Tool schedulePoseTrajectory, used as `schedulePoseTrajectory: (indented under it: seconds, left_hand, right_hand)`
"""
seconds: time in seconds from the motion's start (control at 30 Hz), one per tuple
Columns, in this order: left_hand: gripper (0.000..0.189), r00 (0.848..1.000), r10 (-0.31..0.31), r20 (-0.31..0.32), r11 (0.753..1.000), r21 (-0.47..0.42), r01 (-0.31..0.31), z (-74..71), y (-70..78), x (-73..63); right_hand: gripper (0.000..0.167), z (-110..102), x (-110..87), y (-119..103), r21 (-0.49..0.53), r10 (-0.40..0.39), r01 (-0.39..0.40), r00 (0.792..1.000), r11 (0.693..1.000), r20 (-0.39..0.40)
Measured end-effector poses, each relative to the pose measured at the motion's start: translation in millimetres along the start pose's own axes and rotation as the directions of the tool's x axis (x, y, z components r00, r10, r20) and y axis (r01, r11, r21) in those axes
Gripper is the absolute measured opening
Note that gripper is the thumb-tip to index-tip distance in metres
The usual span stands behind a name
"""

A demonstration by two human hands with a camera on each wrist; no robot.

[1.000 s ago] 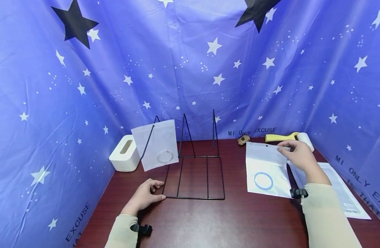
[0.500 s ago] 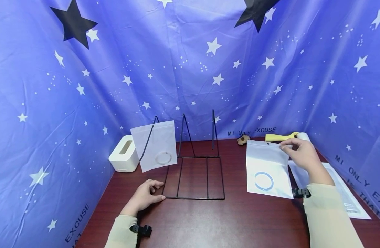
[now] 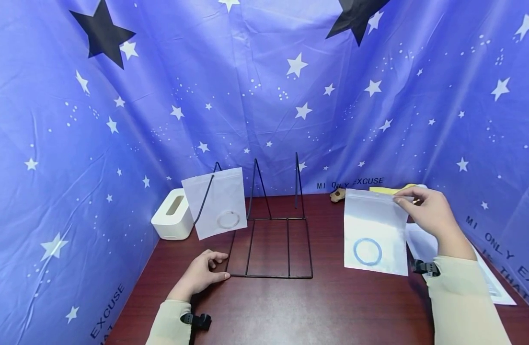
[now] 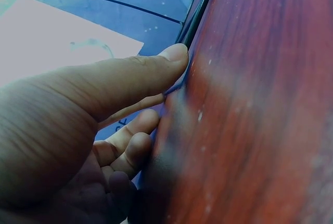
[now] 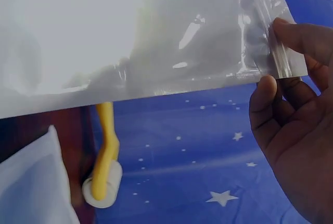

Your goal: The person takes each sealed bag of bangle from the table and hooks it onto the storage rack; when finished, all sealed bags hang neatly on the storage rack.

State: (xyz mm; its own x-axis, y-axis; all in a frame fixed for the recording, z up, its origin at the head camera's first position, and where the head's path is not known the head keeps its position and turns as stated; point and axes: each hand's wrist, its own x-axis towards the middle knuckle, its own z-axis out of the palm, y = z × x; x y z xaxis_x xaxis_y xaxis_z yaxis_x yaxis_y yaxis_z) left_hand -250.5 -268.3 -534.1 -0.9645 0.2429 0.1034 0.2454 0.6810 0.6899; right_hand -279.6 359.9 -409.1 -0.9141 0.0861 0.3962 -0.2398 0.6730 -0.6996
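Note:
A black wire display rack (image 3: 289,247) stands on the table, its prongs rising at the back. My left hand (image 3: 204,271) holds its front left corner, the thumb (image 4: 174,53) right at the wire. On the left prong hangs a white zip bag (image 3: 212,196) with a pale ring inside. My right hand (image 3: 432,213) pinches the top right corner of another zip bag (image 3: 374,220), which has a blue ring (image 3: 367,251) low inside it. This bag hangs upright to the right of the rack. The right wrist view shows thumb and fingers at its zip strip (image 5: 281,52).
A white tissue box (image 3: 173,215) sits behind the rack at the left. At the back right lie a small brown object (image 3: 337,195) and a yellow-handled roller (image 5: 106,151), partly covered by bag and hand. More white bags or sheets (image 3: 424,238) lie under the right forearm. Starry cloth (image 3: 269,96) surrounds the table.
My right hand has moved slightly right and up with the blue-ring bag, which now covers more of the roller's handle. The left hand, rack and hanging bag have stayed put.

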Motion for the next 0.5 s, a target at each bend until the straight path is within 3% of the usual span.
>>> schedulePoseTrajectory:
  seconds: [0.17,0.5]
  left_hand:
    - [0.049,1.0,0.0,-0.001,1.0,0.005,0.0,0.1,-0.1,-0.7]
    - [0.049,1.0,-0.002,0.004,1.0,-0.002,0.002,-1.3,1.6,-0.8]
  right_hand:
    - [0.022,-6,-2.2,-12,0.027,-0.019,0.019,1.0,0.999,0.0]
    - [0.02,-17,-6.2,-27,-0.049,-0.041,0.042,0.999,0.998,0.022]
